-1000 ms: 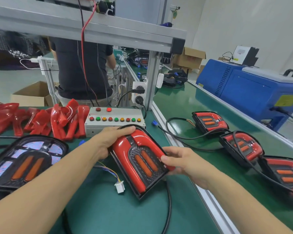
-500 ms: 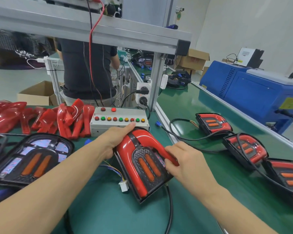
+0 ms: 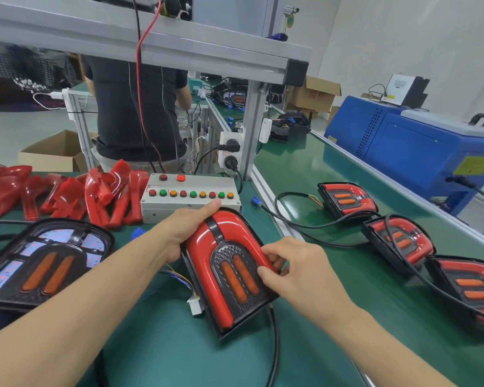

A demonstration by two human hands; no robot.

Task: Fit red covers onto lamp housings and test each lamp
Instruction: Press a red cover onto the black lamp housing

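gripping the lamp housing (image 3: 224, 275) at its upper left edge, the left hand (image 3: 185, 230) has thumb laid along the top curve of the red cover (image 3: 221, 233) and fingers curled under the side. right hand (image 3: 294, 269) sits at the cover's right leg, approx 3 o'clock of the lamp, fingertips (image 3: 266, 272) curled and pinching the red edge where it meets the dark centre panel w/ two orange strips. lamp is tilted, near end resting on the green tabletop (image 3: 162, 347), at centre of view. white connector (image 3: 195, 305) on thin coloured wires hangs just beside its lower left edge; black cable (image 3: 274, 347) runs off from under it toward 6 o'clock.

at 12 o'clock of the lamp, just behind it, a grey button box (image 3: 190, 194) w/ red, green and amber buttons. at 10 o'clock, a heap of loose red covers (image 3: 67, 194). at 9 o'clock, an uncovered housing (image 3: 42, 263) lies flat, orange strips showing. at 3 o'clock, across the rail, three finished lamps (image 3: 400, 238) in a row on the conveyor belt (image 3: 305, 169), cables trailing. blue machine (image 3: 419, 152) at 2 o'clock. another person (image 3: 134, 113) in a dark shirt stands behind the frame at 11 o'clock.
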